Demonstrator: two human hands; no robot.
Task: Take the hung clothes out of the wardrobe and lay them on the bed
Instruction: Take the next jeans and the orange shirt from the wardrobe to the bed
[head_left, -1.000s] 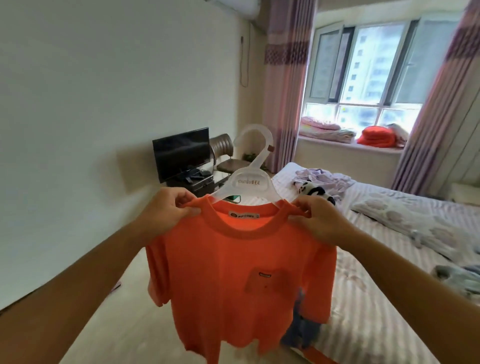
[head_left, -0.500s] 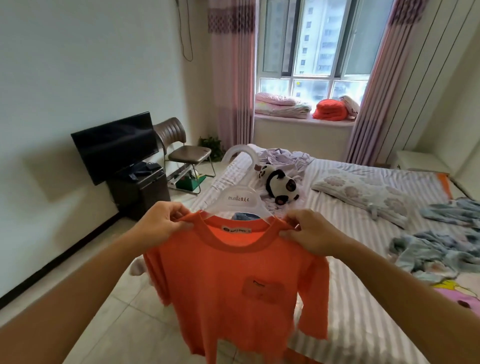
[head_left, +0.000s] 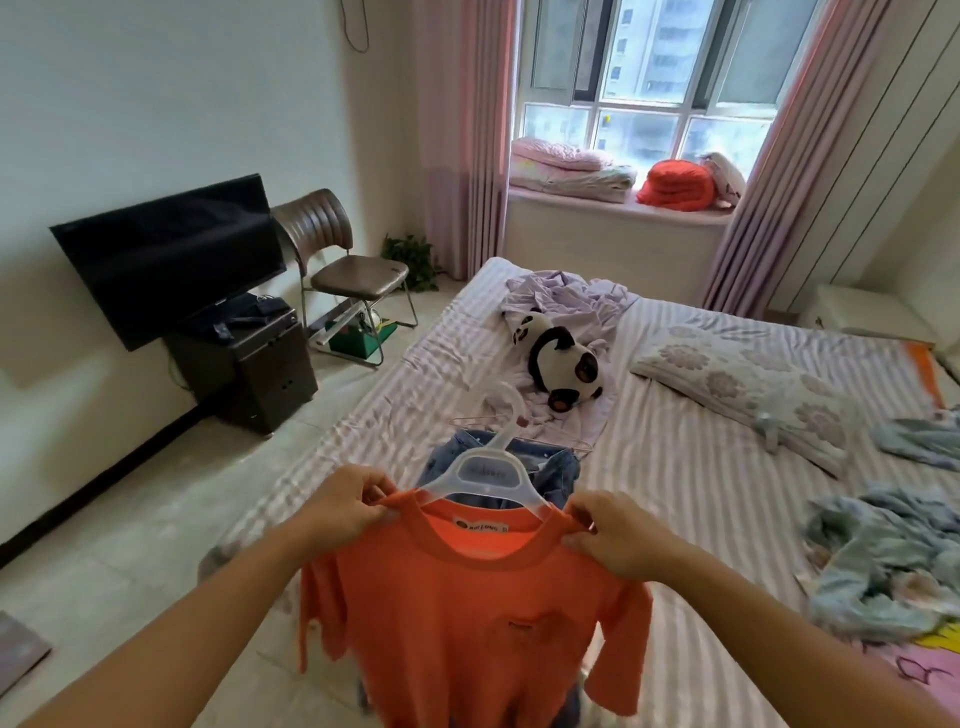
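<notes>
An orange long-sleeved shirt (head_left: 467, 613) hangs on a white plastic hanger (head_left: 491, 467) in front of me. My left hand (head_left: 345, 506) pinches its left shoulder and my right hand (head_left: 615, 532) pinches its right shoulder. I hold it up over the near edge of the bed (head_left: 675, 467), which has a striped lilac sheet. Blue jeans (head_left: 550, 462) on a thin wire hanger lie on the bed just behind the shirt, partly hidden by it. The wardrobe is out of view.
A panda plush (head_left: 561, 358) and a lilac garment lie mid-bed, a floral pillow (head_left: 748, 384) to the right, crumpled pale-blue cloth (head_left: 883, 566) at the right edge. A TV (head_left: 171, 260) on a dark cabinet and a brown chair (head_left: 337, 260) stand along the left wall. Tiled floor lies left of the bed.
The view has turned right and down towards the bed. Both hands carried the orange shirt closer over the bed, and the jeans behind it have come into sight.
</notes>
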